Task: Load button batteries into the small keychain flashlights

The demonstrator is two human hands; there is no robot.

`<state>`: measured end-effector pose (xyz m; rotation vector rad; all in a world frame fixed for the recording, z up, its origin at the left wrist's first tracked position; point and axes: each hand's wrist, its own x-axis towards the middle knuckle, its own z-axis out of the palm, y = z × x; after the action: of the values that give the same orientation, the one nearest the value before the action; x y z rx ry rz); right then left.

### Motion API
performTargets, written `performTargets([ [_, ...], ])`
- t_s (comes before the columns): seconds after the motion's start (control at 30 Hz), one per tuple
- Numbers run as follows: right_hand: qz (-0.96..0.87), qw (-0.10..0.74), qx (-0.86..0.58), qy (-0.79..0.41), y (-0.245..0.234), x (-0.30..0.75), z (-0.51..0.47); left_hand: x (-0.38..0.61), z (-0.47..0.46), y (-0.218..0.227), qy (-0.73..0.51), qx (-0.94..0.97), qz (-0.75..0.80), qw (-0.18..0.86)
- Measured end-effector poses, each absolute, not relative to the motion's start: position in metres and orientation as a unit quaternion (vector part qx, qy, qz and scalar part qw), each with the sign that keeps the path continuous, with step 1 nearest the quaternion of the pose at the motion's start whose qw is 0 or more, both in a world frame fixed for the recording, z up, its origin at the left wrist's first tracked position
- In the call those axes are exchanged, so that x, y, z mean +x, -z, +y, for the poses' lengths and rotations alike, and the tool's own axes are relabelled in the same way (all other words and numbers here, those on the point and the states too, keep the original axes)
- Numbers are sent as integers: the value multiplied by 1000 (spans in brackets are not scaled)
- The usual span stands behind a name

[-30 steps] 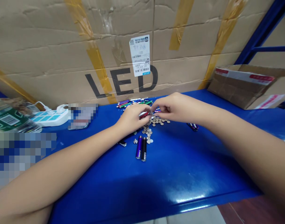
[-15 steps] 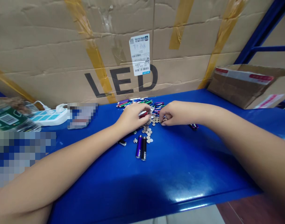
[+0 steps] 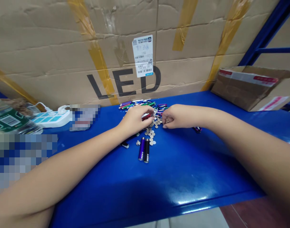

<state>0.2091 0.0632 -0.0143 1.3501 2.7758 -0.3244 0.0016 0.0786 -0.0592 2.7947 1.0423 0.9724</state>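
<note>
Near the back edge of the glossy blue bench [image 3: 197, 167], the left hand [image 3: 135, 119] wraps its fingers around a slim, shiny red tube [image 3: 146, 116]. The right hand [image 3: 175, 116] bends its fingertips in at the flat, round metallic discs [image 3: 151, 135]; I cannot tell whether they pinch 1. Nearer the front edge lie 2 smooth cylinders, purple [image 3: 141, 148] and black [image 3: 147, 152]. Creased cardboard [image 3: 183, 69] stands along the back edge.
</note>
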Motion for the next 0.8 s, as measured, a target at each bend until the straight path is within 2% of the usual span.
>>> performTargets([
  [0.2, 862, -201, 460, 77, 2, 213, 62, 2, 77, 58, -313, 889, 333, 5],
  [0.27, 862, -242, 439, 74, 3, 211, 61, 2, 76, 58, -313, 890, 333, 5],
  [0.8, 880, -239, 405, 63, 9, 206, 61, 2, 76, 56, -317, 887, 336, 8],
])
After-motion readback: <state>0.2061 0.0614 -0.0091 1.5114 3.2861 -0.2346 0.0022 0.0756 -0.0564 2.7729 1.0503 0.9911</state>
